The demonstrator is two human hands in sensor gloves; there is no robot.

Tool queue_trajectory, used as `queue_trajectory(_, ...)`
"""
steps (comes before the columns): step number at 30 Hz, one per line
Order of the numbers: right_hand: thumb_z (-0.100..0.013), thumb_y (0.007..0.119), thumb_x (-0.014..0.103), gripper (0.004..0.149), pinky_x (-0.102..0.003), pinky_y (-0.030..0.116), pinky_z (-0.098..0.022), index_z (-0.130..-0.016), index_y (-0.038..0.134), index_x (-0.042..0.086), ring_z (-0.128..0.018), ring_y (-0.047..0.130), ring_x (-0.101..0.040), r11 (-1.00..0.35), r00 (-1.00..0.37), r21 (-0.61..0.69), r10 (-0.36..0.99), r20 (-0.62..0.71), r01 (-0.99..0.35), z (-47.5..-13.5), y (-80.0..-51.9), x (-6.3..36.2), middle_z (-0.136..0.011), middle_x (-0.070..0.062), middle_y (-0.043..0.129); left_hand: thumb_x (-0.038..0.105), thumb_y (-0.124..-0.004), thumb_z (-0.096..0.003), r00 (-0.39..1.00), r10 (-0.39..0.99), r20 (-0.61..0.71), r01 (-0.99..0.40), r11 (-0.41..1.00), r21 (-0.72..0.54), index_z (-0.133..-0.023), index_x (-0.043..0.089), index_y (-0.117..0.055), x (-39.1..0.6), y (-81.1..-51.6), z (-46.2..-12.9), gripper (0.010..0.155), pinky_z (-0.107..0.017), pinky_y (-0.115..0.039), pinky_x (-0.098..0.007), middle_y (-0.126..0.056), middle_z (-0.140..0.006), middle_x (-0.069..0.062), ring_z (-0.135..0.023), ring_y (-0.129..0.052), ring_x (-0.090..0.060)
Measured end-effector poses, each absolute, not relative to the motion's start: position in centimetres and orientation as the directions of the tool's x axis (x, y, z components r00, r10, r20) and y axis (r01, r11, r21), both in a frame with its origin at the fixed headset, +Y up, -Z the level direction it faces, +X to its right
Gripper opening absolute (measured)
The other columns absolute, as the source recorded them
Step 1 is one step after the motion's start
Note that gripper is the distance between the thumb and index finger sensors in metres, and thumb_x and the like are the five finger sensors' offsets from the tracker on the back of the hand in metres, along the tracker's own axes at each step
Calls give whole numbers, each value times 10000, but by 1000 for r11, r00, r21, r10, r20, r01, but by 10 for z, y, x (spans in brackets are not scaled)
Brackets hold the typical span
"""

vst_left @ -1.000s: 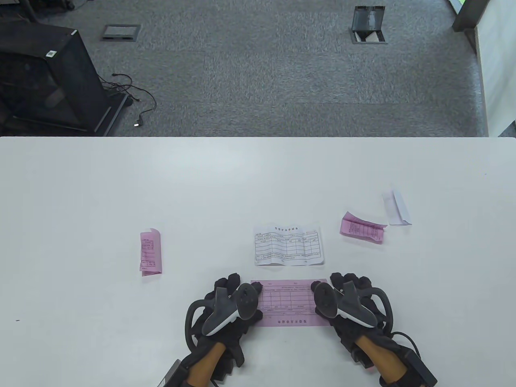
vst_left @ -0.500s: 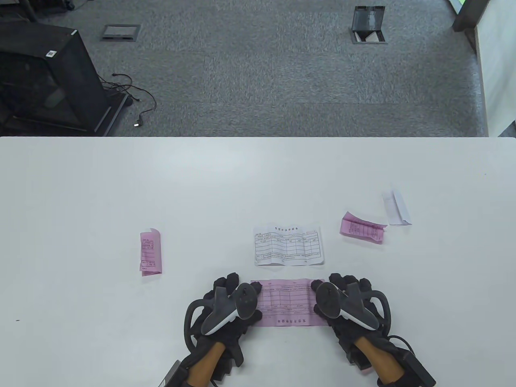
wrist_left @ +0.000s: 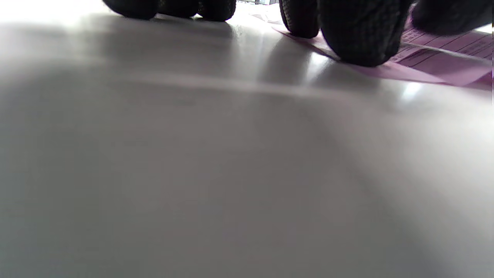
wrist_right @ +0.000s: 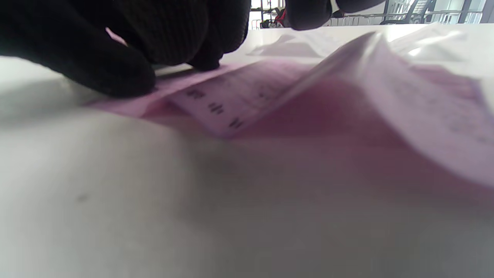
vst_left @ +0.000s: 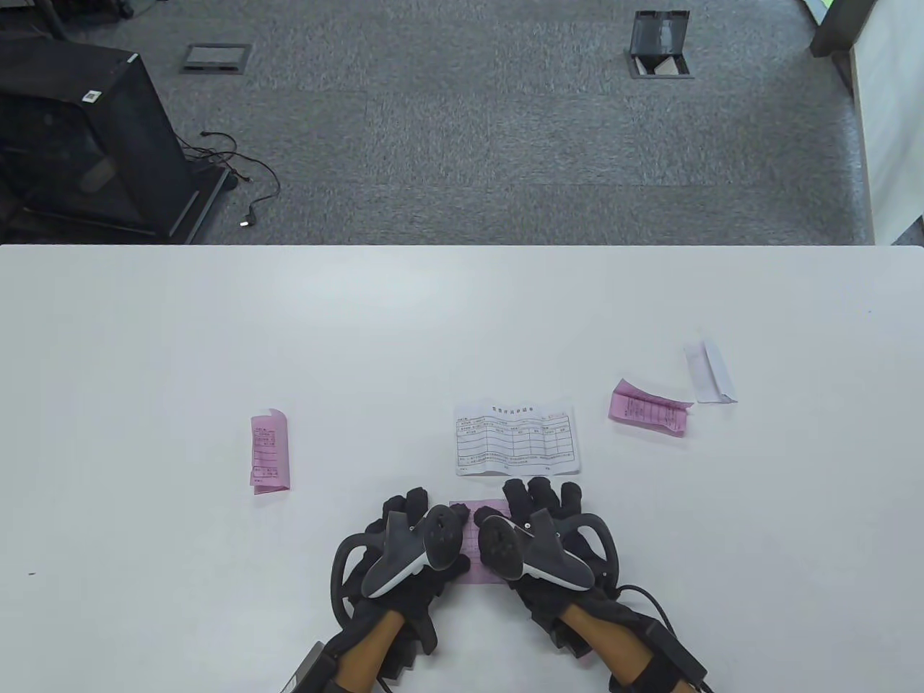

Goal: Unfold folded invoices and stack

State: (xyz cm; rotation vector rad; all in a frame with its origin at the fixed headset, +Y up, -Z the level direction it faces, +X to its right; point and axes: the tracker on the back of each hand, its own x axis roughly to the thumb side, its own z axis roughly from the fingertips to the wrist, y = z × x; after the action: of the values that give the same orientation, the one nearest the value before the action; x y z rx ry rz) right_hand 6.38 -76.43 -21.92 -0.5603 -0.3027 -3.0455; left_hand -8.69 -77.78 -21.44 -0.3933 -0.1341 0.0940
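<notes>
An unfolded pink invoice [vst_left: 471, 540] lies flat near the table's front edge, mostly covered by my hands. My left hand [vst_left: 415, 507] presses its left end with straight fingers [wrist_left: 359, 34]; the pink invoice [wrist_left: 444, 65] shows under them. My right hand [vst_left: 541, 495] lies flat over the sheet's middle and right part. In the right wrist view its fingers [wrist_right: 115, 73] press the pink invoice [wrist_right: 270, 96], whose right side lifts off the table. An unfolded white invoice [vst_left: 517, 439] lies just beyond my hands.
A folded pink invoice [vst_left: 270, 452] lies to the left. Another folded pink invoice [vst_left: 648, 408] and a folded white invoice [vst_left: 710, 372] lie to the right. The white table [vst_left: 144, 346] ends at a far edge, with carpet beyond.
My right hand has slid left from the pink invoice's right end onto its middle, close to the left hand. The left hand has not moved.
</notes>
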Motion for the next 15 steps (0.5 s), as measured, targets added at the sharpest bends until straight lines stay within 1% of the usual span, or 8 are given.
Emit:
queue_trajectory(2,-482,702,527,603,-794,309,-661,-1046,559,369,-1025,384,-519,-975,-933,208,6,361,75,-220,-771,61,-1148,-177,436,544,-763,-481,987,117,113,-65,919,-388,-1115,463,-465,-87,-778,-215,706,-784,-428,-592,-280,-1247,-147,-1107,-295,-431)
queue_trajectory(3,-483,699,530,621,-795,315,-659,-1056,524,367,-1024,386,-520,-972,-930,223,11,368,77,-219,-775,62,-1146,-173,438,544,-763,-482,987,118,114,-65,919,-388,-1117,460,-464,-87,-778,-215,707,-784,-427,-592,-279,-1247,-149,-1107,-294,-432)
queue_trajectory(5,-479,707,529,618,-795,313,-660,-1050,537,363,-1022,386,-520,-977,-935,211,43,351,35,-220,-775,64,-1140,-179,445,542,-764,-482,986,120,113,-67,919,-389,-1116,460,-465,-86,-778,-215,706,-784,-425,-593,-278,-1246,-149,-1106,-292,-433)
queue_trajectory(9,-478,709,524,606,-795,321,-659,-1041,543,376,-1022,395,-514,-977,-942,208,28,334,45,-219,-774,74,-1136,-174,455,539,-762,-484,986,123,111,-70,917,-392,-1117,461,-462,-86,-778,-215,705,-784,-419,-595,-272,-1246,-149,-1106,-287,-434)
queue_trajectory(15,-473,721,518,591,-792,332,-660,-1024,581,357,-1016,414,-514,-982,-959,183,0,282,54,-218,-773,108,-1131,-172,471,539,-762,-484,986,127,107,-75,916,-395,-1115,466,-461,-87,-779,-215,704,-786,-415,-593,-268,-1247,-144,-1108,-281,-429)
